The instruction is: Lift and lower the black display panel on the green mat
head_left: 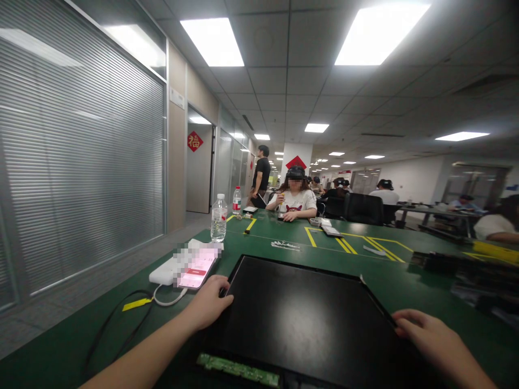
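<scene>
A flat black display panel point(300, 313) with a thin dark frame lies in front of me, a ceiling light mirrored in its surface. My left hand point(213, 300) is closed on the panel's left edge, thumb on top. At the opposite edge, the fingers of my right hand point(419, 327) pinch the rim; their tips are partly hidden. Along the near side shows a narrow green circuit board point(239, 370). Whether it is attached to the panel, I cannot tell.
Left of the panel, a phone point(199, 267) lies beside a white power bank point(162, 272) and cable. Behind stands a water bottle point(219, 219). Dark stacked parts point(482, 292) sit at the right on the green table point(133, 335). A person point(294, 197) sits across.
</scene>
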Demonstrator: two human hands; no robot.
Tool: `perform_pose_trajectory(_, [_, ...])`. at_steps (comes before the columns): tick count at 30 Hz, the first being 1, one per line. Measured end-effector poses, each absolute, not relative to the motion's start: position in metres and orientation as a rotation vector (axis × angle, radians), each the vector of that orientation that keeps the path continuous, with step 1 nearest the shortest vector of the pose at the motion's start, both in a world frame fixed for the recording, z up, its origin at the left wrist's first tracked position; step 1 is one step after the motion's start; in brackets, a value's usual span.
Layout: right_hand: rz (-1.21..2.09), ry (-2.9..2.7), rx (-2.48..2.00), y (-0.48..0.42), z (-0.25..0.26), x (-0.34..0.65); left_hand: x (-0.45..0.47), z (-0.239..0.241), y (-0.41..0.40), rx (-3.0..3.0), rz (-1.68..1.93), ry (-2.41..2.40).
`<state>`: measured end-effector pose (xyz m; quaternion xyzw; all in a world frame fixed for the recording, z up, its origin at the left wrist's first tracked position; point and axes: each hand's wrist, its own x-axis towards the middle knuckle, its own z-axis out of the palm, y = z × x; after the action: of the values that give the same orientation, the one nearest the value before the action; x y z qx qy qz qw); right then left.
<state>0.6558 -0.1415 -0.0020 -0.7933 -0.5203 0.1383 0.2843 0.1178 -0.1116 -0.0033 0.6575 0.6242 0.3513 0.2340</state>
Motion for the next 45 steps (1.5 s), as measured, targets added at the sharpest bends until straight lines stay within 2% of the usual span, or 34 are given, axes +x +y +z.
perform_pose_trajectory(28, [0.353, -1.364, -2.029, -0.128, -0.029, 0.685, 0.119, 0.004, -0.117, 1.879, 0.827, 1.780])
perform_pose_trajectory(45, [0.392, -1.335, -2.115, -0.140, -0.007, 0.660, 0.115, 0.001, -0.116, 1.995, 0.818, 1.778])
